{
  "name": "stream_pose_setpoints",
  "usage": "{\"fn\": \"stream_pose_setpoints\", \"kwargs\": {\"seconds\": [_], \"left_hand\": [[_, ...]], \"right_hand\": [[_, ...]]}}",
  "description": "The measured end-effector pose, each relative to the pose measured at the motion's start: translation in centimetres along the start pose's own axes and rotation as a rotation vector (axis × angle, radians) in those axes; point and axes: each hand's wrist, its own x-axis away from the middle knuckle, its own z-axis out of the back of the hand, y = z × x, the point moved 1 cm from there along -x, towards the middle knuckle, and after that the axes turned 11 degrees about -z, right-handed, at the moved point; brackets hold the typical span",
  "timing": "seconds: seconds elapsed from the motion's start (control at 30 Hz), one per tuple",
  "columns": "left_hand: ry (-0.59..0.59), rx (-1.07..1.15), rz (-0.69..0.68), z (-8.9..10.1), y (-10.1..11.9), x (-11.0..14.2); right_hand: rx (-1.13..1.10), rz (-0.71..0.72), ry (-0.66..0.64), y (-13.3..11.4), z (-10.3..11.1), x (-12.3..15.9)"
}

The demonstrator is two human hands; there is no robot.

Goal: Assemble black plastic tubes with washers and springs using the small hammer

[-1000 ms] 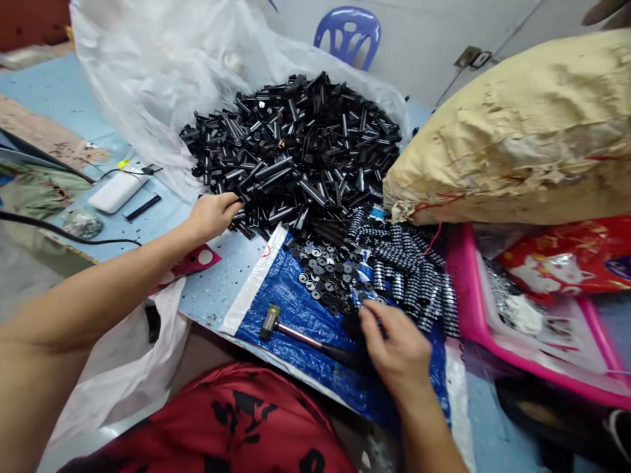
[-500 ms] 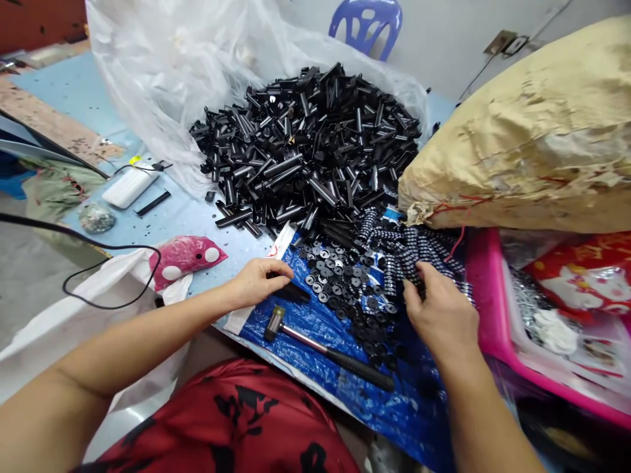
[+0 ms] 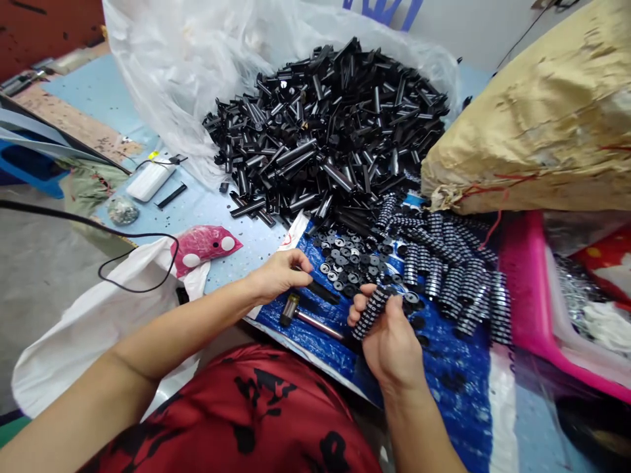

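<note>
Bench [image 3: 251,242]: light blue top, dark specks scattered. Blue sheet [image 3: 463,420] with white borders lies flat along the near edge. Behind it, toward the far edge, clear plastic bag [image 3: 162,79] spread out, heap of black tubes [image 3: 325,131] at its mouth, a few tubes spilling onto bare top. Left part: white box [image 3: 152,179], black strip [image 3: 171,196] just beside it, small clear bag of bits [image 3: 122,211] nearer the left edge. Pink packet [image 3: 200,248] at near edge, left of sheet. Pink bin [image 3: 530,282] toward right end.
</note>
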Motion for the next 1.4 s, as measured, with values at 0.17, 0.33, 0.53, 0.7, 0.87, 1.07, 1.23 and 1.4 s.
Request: {"fn": "stream_pose_setpoints", "kwargs": {"seconds": [0.17, 0.33, 0.53, 0.7, 0.87, 1.07, 1.23, 1.4], "left_hand": [[0.061, 0.233, -0.03, -2.2, -1.0, 1.0], [0.13, 0.488, 0.016, -5.2, -2.2, 1.9], [-0.009, 0.274, -0.09, -5.3, -2.4, 3.1], [-0.188, 0.006, -0.202, -5.7, -2.3, 3.8], [-0.265, -0.141, -0.221, -5.7, -2.2, 4.2], [-0.339, -0.012, -0.097, -4.4, -1.2, 4.9], [-0.237, -0.027, -0.076, -4.5, -1.2, 4.7], [-0.087, 0.058, -0.085, -5.3, -1.7, 4.7]], "right_hand": [[-0.029, 0.018, -0.009, 1.2, -1.8, 0.3], [-0.056, 0.014, -0.033, 2.3, -2.9, 0.8], [-0.237, -0.022, 0.055, 1.7, -2.1, 1.4], [-0.349, 0.016, 0.111, 1.2, -3.4, 1.3], [-0.097, 0.152, 0.097, 2.2, -2.8, 1.4], [0.908, 0.985, 0.103, 2.7, 1.0, 2.0], [1.095, 1.229, 0.242, 1.6, 0.9, 2.7], [1.124, 1.292, 0.248, 1.8, -0.4, 3.4]]}}
